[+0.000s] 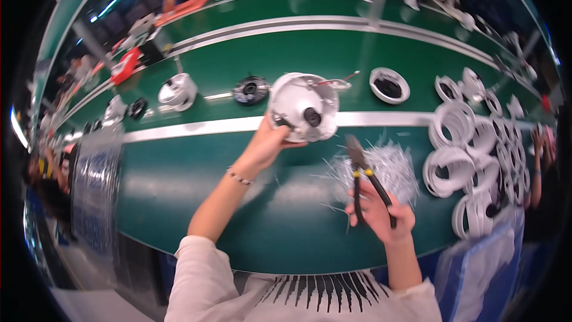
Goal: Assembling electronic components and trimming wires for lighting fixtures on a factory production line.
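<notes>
My left hand (266, 145) is closed round the lower left edge of a white dome camera housing (292, 102), lifted over the rail of the bench. A black lens barrel shows in the housing, and thin red and white wires stick out at its upper right. In my right hand (387, 217) is a pair of cutting pliers (357, 156) with black and yellow handles, jaws pointing up and away from me. The handles stand apart. Behind the pliers lies a loose pile of thin white plastic strips (393, 170), partly hidden by my hand.
White rings (444, 173) are stacked at the right. Along the green belt (220, 53) sit a black round part (250, 90), a white ring with a black centre (389, 85) and another white housing (177, 92). Clear plastic trays (95, 197) stand at the left; co-workers sit across.
</notes>
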Tool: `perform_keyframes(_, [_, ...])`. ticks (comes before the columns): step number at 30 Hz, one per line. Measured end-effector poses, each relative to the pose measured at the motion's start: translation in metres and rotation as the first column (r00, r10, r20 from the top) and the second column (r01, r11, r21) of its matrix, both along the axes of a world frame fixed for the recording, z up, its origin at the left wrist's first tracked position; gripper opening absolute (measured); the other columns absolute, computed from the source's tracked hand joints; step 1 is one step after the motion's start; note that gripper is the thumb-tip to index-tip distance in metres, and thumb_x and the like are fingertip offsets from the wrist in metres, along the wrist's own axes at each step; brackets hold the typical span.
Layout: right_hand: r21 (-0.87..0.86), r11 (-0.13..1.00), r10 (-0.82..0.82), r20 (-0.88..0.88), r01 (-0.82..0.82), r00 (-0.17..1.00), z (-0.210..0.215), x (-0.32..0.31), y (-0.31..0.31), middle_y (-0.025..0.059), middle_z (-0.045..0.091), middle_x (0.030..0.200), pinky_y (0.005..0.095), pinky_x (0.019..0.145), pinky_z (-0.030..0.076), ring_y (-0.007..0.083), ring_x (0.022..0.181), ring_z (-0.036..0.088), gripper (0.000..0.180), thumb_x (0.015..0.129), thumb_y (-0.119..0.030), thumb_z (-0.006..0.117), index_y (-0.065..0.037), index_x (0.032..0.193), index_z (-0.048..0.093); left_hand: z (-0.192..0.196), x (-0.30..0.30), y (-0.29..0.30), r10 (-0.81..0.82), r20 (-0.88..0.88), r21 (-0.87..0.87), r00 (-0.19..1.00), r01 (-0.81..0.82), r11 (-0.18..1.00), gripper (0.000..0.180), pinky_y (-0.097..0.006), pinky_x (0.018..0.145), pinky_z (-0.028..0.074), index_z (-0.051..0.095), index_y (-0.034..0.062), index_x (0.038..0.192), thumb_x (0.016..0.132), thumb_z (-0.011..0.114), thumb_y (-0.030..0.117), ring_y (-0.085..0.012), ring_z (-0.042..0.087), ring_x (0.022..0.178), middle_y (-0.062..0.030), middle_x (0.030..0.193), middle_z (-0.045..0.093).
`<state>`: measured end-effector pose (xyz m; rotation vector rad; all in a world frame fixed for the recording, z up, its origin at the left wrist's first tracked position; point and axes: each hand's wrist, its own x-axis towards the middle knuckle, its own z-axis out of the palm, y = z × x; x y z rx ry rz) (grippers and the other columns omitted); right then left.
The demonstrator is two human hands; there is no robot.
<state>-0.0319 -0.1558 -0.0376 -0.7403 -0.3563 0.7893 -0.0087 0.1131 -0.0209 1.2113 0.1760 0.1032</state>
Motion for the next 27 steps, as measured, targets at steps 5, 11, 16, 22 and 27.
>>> perform_keyframes(5, [-0.038,0.995,0.090,0.075,-0.087,0.993,0.015,0.021,-0.001,0.0231,0.041,0.119,0.0413,0.075,0.044,0.0344,0.098,0.050,0.065,0.080,-0.038,0.040,0.007,0.126,0.029,0.007,-0.012,-0.020,-0.143,-0.016,0.077,0.990,0.144,0.987,0.059,-0.041,0.075,0.052,0.024,0.0043,0.125,0.069,0.038,-0.009,-0.0276,0.052,0.099,-0.0138,0.116,0.043])
perform_keyframes(11, [-0.054,0.991,0.122,-0.003,-0.122,0.993,0.025,0.023,0.004,0.0222,0.041,0.120,0.0412,0.075,0.044,0.0333,0.098,0.050,0.065,0.081,-0.039,0.039,0.007,0.126,0.029,0.014,-0.025,-0.025,-0.200,-0.016,0.133,0.980,0.200,0.971,0.064,-0.039,0.075,0.053,0.018,0.0080,0.129,0.069,0.034,-0.011,-0.0271,0.048,0.104,-0.0137,0.120,0.038])
perform_keyframes(16, [-0.022,0.991,0.129,-0.025,-0.130,0.991,0.029,0.028,0.000,0.0231,0.040,0.120,0.0404,0.074,0.044,0.0322,0.097,0.051,0.063,0.082,-0.039,0.036,0.007,0.126,0.028,0.014,-0.026,-0.029,-0.237,-0.028,0.173,0.971,0.238,0.956,0.063,-0.039,0.076,0.052,0.020,0.0075,0.128,0.069,0.033,-0.011,-0.0269,0.047,0.106,-0.0131,0.119,0.037])
perform_keyframes(22, [-0.028,0.997,0.078,0.017,-0.078,0.997,0.026,0.034,-0.007,0.0162,0.052,0.103,0.0272,0.055,0.046,0.0176,0.074,0.054,0.043,0.086,-0.025,0.040,0.003,0.120,0.038,0.013,-0.023,-0.039,-0.181,-0.021,0.186,0.983,0.182,0.966,0.060,-0.042,0.076,0.052,0.024,0.0039,0.126,0.069,0.038,-0.009,-0.0265,0.051,0.101,-0.0127,0.116,0.043])
perform_keyframes(27, [-0.064,0.998,-0.022,0.024,0.023,0.999,0.026,0.027,-0.015,0.0177,0.053,0.099,0.0238,0.047,0.042,0.0157,0.068,0.052,0.037,0.087,-0.020,0.040,0.003,0.117,0.041,0.015,-0.007,-0.048,-0.182,-0.073,0.086,0.981,0.188,0.978,0.059,-0.040,0.075,0.052,0.024,0.0049,0.125,0.069,0.036,-0.009,-0.0270,0.051,0.101,-0.0132,0.116,0.042])
